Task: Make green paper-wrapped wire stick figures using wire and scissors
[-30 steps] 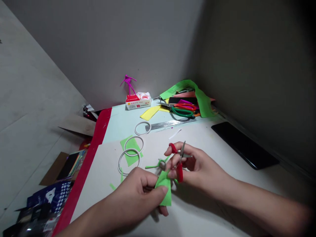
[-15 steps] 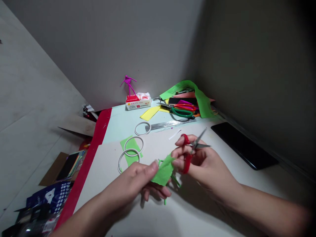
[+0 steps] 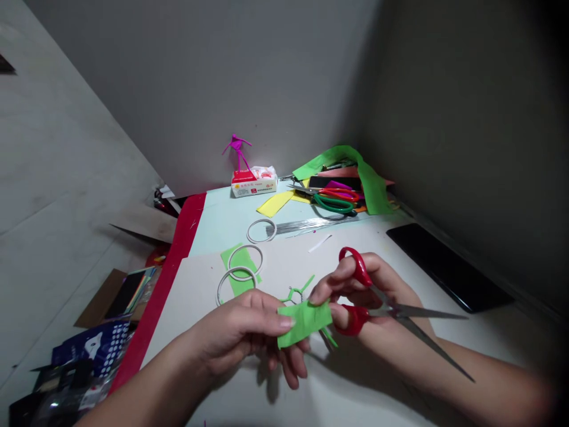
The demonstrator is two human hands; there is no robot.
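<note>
A small piece of green crepe paper (image 3: 306,322) is stretched between my two hands above the table. My left hand (image 3: 249,326) pinches its left end between thumb and fingers. The right end is gripped by my right hand (image 3: 355,290), whose fingers also carry red-handled scissors (image 3: 391,309) with the blades apart and pointing right, away from the paper. Beneath the paper, a green-wrapped wire figure (image 3: 296,293) shows in part; its middle is hidden by the paper and my fingers.
White tape rings (image 3: 237,270) lie left, over more green paper (image 3: 240,287). Behind are thin wires (image 3: 306,225), green-handled scissors (image 3: 333,203), yellow paper strips (image 3: 275,203) and a small box (image 3: 253,185) with a magenta wire figure (image 3: 239,151). A black phone (image 3: 447,267) lies right.
The scissors have swung round in my right hand, their blades turning from up and right to down and right. The green paper now lies flatter and more level between my hands.
</note>
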